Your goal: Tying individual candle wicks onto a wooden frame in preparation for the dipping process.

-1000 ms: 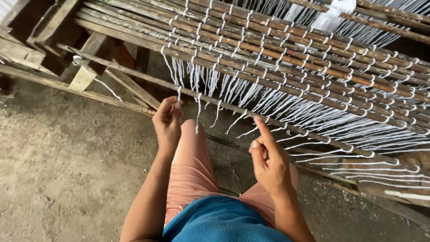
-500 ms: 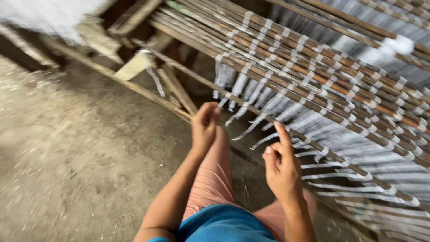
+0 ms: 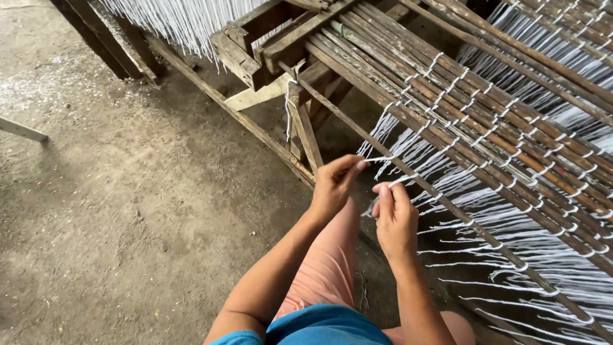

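Head view: left hand [image 3: 333,186] is now pinching a white thread [image 3: 378,159] at the slat rack [image 3: 485,134], having closed in since a second ago; right hand [image 3: 394,216] is pinching a neighbouring strand [image 3: 403,181]; both ends are meeting, suggesting knotting is under way

Two hands [image 3: 364,198], one wooden loom [image 3: 268,38]

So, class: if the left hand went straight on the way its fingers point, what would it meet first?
Probably the white strings hanging from the wooden slats, just beyond the left hand; depth is unclear.
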